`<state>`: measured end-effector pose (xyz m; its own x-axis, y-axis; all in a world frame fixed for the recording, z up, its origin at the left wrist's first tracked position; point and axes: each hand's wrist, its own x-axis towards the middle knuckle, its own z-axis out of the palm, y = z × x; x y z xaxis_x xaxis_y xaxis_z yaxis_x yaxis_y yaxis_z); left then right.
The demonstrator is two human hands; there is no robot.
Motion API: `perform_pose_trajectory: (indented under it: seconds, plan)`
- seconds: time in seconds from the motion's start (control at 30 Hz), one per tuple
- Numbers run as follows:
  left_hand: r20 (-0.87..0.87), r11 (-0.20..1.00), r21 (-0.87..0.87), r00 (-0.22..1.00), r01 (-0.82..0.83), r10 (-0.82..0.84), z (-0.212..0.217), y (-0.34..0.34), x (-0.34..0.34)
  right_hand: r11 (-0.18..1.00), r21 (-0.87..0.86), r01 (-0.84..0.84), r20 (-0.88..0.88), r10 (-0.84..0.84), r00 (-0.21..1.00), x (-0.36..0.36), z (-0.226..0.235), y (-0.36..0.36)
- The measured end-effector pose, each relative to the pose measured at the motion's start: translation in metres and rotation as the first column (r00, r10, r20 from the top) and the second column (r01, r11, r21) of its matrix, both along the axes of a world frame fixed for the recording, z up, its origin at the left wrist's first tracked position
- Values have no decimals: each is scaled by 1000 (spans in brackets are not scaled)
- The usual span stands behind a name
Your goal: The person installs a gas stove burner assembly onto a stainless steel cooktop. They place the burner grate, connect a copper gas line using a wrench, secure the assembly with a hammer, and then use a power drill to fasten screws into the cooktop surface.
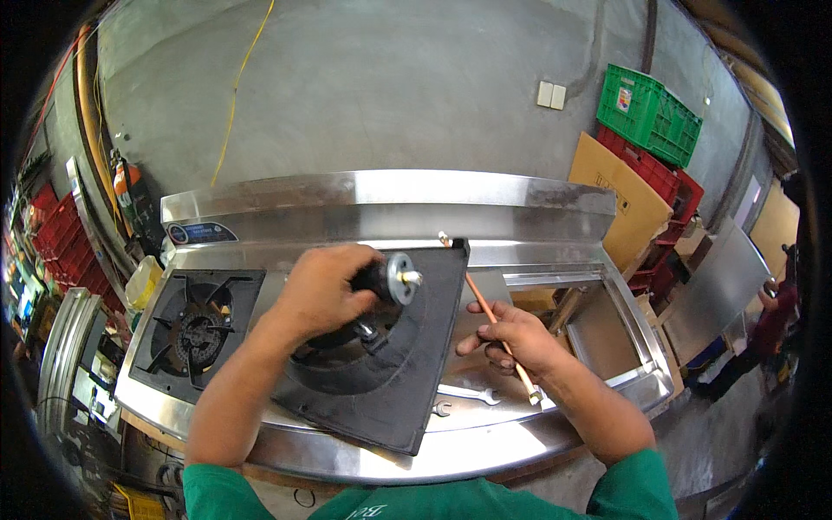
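Hold copper tube [480,295], likely light but kinkable, mid-length in the right hand [517,341] closed on it, and black cylinder [371,279], likely rigid, in the clasping left hand [325,290].

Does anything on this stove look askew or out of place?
Yes: the middle plate is turned askew, its near corner over the front rim, whereas the left plate lies square. A wrench lies loose too.

Forearms [236,381] extend forward, left grip [322,288] curled, right grip [524,340] pinching.
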<state>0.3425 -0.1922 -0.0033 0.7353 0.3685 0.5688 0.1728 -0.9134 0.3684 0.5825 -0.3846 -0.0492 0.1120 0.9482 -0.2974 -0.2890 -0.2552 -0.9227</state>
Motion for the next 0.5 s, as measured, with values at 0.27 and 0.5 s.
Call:
perform_pose_trajectory:
  seconds: [0.27, 0.5]
  plan:
    - [274, 970, -237, 962, 50, 18, 14, 23, -27, 904, -93, -417, 949, 207, 238, -51, -6, -13]
    - [258, 972, -204, 964, 112, -57, 8, 24, -23, 897, -205, -391, 974, 227, 9, -52, -21, -15]
